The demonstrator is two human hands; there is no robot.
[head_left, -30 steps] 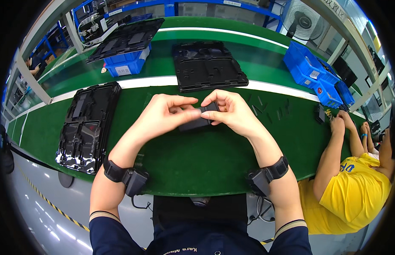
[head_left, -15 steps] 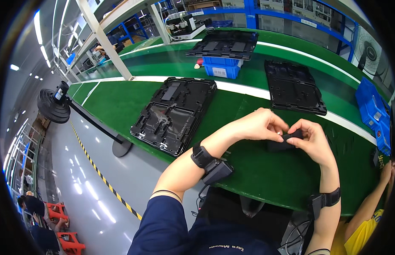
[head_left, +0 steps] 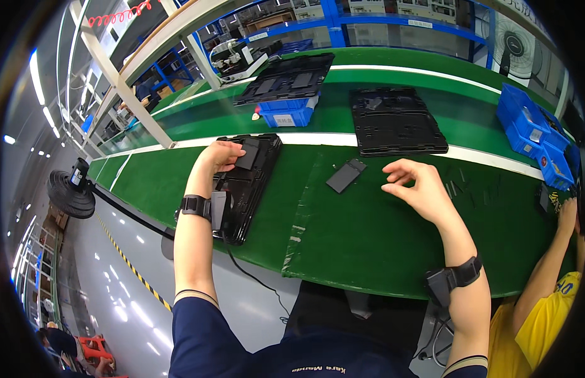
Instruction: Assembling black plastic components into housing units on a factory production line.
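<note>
My left hand (head_left: 224, 155) reaches into a black plastic tray (head_left: 267, 167) on the left of the green table. Its curled fingers grip the edge of a flat dark-grey rectangular part (head_left: 248, 155); the thumb is mostly hidden. My right hand (head_left: 418, 187) hovers over the table, thumb and fingers apart, with nothing between them. Left of it, a black rectangular piece (head_left: 347, 176) lies flat on the green surface, touched by neither hand.
Another black tray (head_left: 399, 126) lies beyond the right hand. A third tray (head_left: 292, 79) rests on a blue bin (head_left: 286, 113). Blue bins (head_left: 525, 129) stand at right. Thin dark strips (head_left: 456, 187) lie nearby. A co-worker's arm (head_left: 550, 246) reaches in at right.
My left hand has left the black piece and moved left to the tray. The piece now lies on the table. My right hand has let go and opened. The view has shifted.
</note>
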